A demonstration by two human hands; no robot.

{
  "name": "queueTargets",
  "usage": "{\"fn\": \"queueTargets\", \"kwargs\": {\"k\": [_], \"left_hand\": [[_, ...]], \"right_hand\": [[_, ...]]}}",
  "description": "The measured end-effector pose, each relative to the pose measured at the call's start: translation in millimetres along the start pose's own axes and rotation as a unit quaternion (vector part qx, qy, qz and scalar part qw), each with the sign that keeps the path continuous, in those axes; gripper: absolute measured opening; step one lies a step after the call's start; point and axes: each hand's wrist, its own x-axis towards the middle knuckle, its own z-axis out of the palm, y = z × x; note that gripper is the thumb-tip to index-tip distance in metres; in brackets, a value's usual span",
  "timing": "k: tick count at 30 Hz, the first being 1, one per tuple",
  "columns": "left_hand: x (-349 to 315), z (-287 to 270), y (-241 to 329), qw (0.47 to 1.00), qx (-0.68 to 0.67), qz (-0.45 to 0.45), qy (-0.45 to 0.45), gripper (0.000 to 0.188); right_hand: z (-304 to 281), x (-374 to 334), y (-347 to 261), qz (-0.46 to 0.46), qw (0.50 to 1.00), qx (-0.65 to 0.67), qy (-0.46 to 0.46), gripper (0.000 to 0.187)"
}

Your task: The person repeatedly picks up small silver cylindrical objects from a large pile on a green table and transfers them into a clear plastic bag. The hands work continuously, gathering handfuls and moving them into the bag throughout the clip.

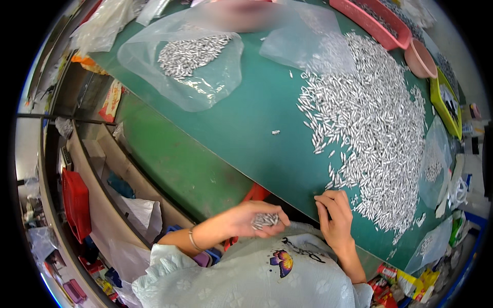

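My left hand (254, 218) is cupped at the table's near edge and holds a small bunch of silver metal pins (265, 220). My right hand (335, 215) rests on the green mat (246, 113) with fingers bent, its fingertips at the near edge of a large spread pile of the same silver pins (375, 123). A single stray pin (276, 132) lies alone on the mat, well beyond my left hand.
A clear plastic bag (190, 61) with more pins lies at the far left of the mat. A pink tray (372, 20), a pink bowl (420, 57) and a yellow-green tray (446, 100) stand at the far right. Small clear bags (434, 159) lie right. Shelves with clutter sit below left.
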Motion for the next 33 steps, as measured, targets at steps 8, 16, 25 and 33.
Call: {"fn": "queueTargets", "kwargs": {"k": [8,16,25,33], "left_hand": [[-59.6,34.9,197.1,0.92,-0.187,0.339,-0.067,0.022],[-60.4,28.9,279.6,0.603,0.188,0.716,0.296,0.036],[-3.0,-35.0,123.6,0.152,0.554,0.485,0.66,0.05],[-14.8,-22.4,95.9,0.187,0.525,0.592,0.582,0.021]], "right_hand": [[5.6,-0.6,-0.7,-0.042,0.999,0.016,-0.006,0.015],[11.7,5.8,6.7,-0.048,0.999,0.015,-0.006,0.013],[10.4,6.9,11.3,-0.038,0.999,0.012,-0.001,0.014],[8.9,7.3,14.3,-0.036,0.999,0.016,0.01,0.015]]}}
